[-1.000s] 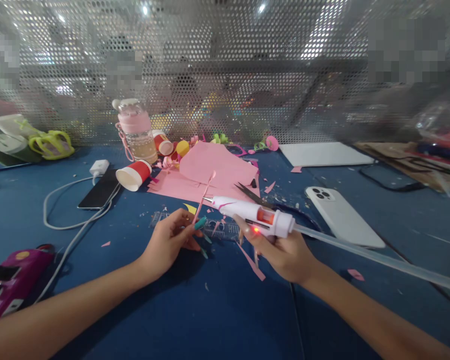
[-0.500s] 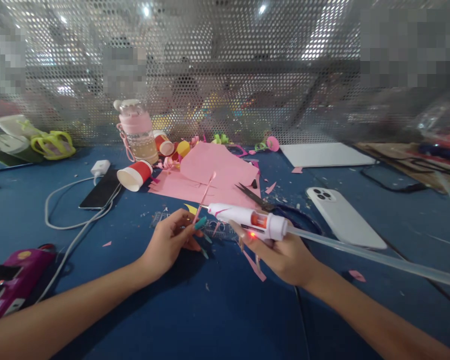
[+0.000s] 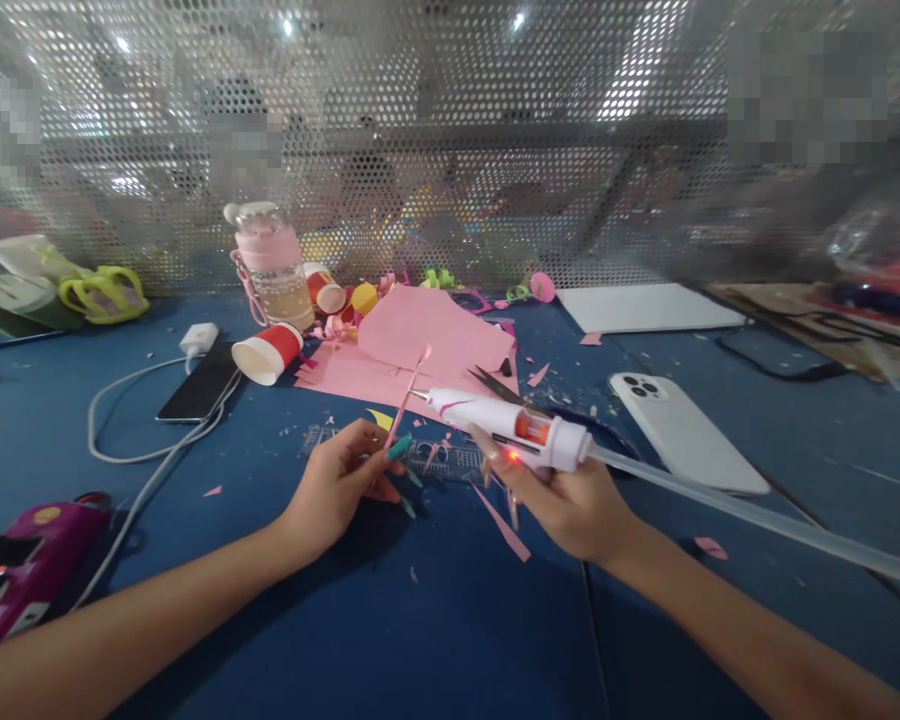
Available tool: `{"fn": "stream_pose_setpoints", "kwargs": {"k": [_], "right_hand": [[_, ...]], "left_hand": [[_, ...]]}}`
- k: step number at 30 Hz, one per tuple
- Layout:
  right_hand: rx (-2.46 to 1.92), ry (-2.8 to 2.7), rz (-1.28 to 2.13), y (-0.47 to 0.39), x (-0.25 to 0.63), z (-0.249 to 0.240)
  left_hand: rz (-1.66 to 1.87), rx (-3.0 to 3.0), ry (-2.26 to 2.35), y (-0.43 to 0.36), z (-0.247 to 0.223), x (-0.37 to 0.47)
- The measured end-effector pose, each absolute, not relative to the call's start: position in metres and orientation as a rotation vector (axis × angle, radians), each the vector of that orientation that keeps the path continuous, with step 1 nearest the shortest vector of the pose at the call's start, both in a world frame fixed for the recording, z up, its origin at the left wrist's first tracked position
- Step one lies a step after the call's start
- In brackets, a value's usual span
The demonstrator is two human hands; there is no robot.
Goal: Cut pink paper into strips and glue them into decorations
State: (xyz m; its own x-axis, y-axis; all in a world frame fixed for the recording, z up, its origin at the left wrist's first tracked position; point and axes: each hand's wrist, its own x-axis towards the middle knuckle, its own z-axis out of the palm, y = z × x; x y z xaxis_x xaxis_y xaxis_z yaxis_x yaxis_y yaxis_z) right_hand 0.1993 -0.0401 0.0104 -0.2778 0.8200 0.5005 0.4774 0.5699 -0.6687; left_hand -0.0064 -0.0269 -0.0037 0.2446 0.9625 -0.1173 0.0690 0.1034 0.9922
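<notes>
Hot-glue gun (image 3: 506, 425), wrapped in the right hand's (image 3: 574, 505) closed grip, hangs over the blue tabletop (image 3: 435, 640), well short of its far edge; the partly curled left hand (image 3: 341, 485) pinches a thin pink strip (image 3: 397, 423) by the nozzle (image 3: 421, 395), where a slip could burn it.

A grey perforated screen (image 3: 420, 95) backs the blue table (image 3: 450, 640), bright lights (image 3: 519, 20) high up.

The far metal screen (image 3: 450, 215) is gleaming, the plastic glue gun (image 3: 480, 412) is looking smooth, the pink paper (image 3: 431, 325) is looking matt
</notes>
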Motion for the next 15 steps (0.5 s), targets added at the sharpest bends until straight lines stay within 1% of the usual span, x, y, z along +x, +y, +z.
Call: {"fn": "stream_pose_setpoints", "kwargs": {"k": [15], "right_hand": [[-1.003, -1.961, 0.442, -0.0386, 0.1991, 0.0088]], "left_hand": [[0.921, 1.294, 1.102, -0.0279, -0.002, -0.0067]]}}
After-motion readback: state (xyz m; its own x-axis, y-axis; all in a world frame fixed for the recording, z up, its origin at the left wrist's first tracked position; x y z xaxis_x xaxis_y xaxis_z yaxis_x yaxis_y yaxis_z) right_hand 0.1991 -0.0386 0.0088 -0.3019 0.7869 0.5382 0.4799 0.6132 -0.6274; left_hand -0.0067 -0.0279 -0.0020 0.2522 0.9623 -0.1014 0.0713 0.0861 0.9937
